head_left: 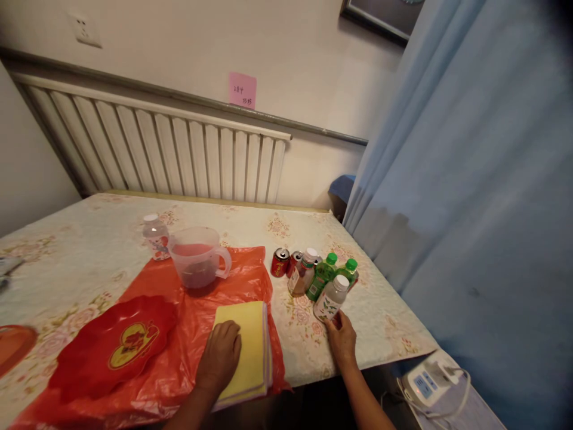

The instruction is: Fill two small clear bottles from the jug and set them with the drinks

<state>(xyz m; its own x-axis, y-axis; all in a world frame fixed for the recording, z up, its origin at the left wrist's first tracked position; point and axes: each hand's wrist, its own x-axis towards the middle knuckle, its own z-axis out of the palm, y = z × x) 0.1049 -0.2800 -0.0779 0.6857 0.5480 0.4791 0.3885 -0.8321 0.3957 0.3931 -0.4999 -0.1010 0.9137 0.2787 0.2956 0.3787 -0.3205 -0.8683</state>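
Note:
My left hand lies flat on a folded yellow cloth that rests on a red plastic sheet. To the right, my right hand touches the base of a white-capped clear bottle; whether the fingers grip it is unclear. That bottle stands at the front of a cluster with two green bottles, a brownish bottle and two red cans.
A clear jug with reddish liquid and a small white-capped bottle stand further back. A red plate lies at left. A radiator lines the wall, a blue curtain hangs right, a white device sits below the table's edge.

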